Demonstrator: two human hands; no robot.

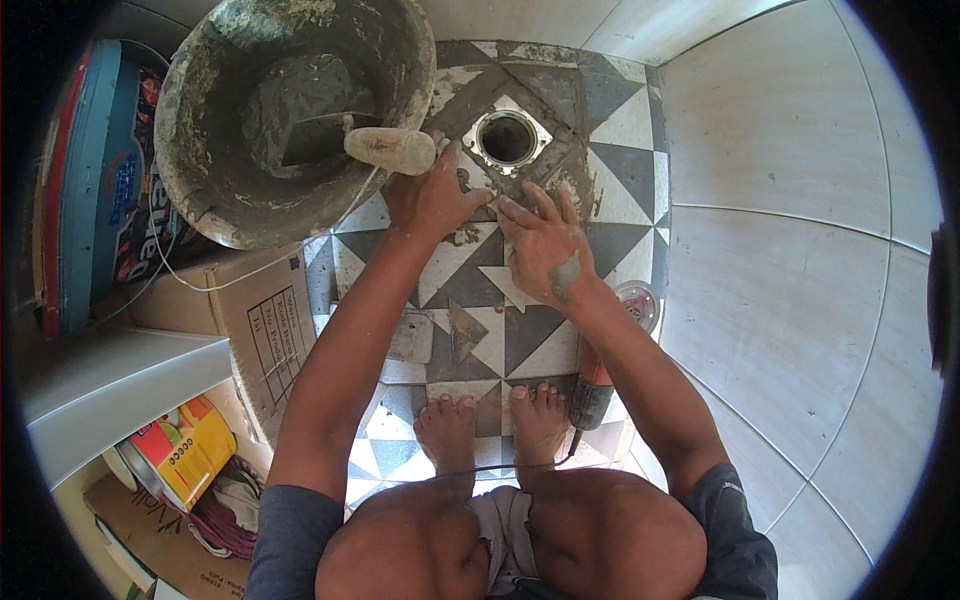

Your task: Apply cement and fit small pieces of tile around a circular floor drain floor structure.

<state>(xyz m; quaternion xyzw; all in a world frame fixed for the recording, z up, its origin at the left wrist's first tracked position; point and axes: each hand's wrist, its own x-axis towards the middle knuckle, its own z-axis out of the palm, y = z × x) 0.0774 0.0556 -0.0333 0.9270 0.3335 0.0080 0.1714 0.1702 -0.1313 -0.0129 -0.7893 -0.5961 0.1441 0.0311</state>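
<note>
My left hand (437,195) presses on the floor tiles just left of the drain, its thumb stretched to the right and its fingertips partly hidden near the bucket. My right hand (545,243) lies with fingers spread on the tile below the drain, a patch of grey mortar on its back. Between and beyond both hands sits a square metal floor drain (540,136) with a round opening, set among mortar-smeared tile pieces. A trowel with a wooden handle (392,150) rests in a mortar-caked bucket (425,75), its handle jutting over the rim above my left hand.
A red and black angle grinder (592,385) lies beside my right foot, its cord crossing in front of me. Loose tile pieces (410,338) lie near my left forearm. Cardboard box (272,330) and yellow tin (195,450) stand left. A tiled wall (775,300) rises right.
</note>
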